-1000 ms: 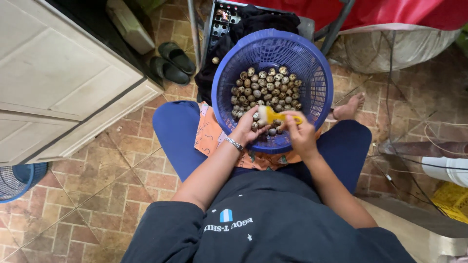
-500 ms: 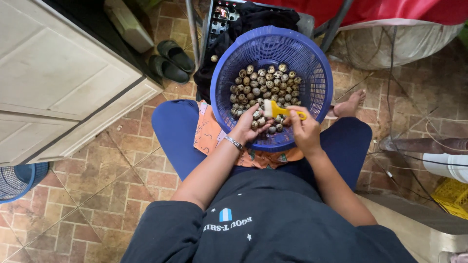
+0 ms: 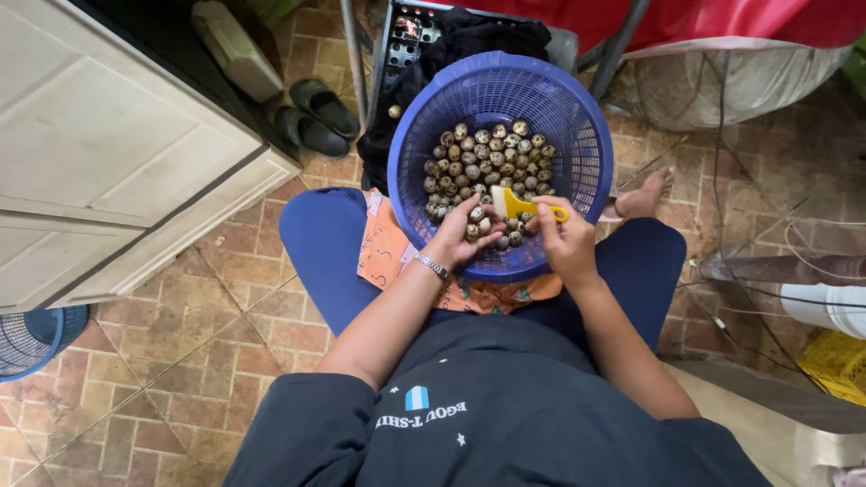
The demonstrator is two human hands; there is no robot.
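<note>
A round blue plastic basket (image 3: 577,135) rests on my lap, tilted toward me, with many small speckled eggs (image 3: 483,158) in its bottom. My left hand (image 3: 465,233) reaches over the near rim and closes on a few of the eggs; a metal bracelet is on that wrist. My right hand (image 3: 564,236) grips a small yellow-handled brush (image 3: 521,206), whose pale head lies on the eggs next to my left fingers.
A white cabinet (image 3: 99,153) stands at the left, with a pair of dark sandals (image 3: 316,117) beside it. A black crate with dark cloth (image 3: 469,32) sits behind the basket. A blue fan (image 3: 32,338) is at lower left, cables and a yellow crate (image 3: 834,361) at right.
The brush head has shifted left across the eggs toward my left hand. My left hand has stayed in the eggs at the near rim.
</note>
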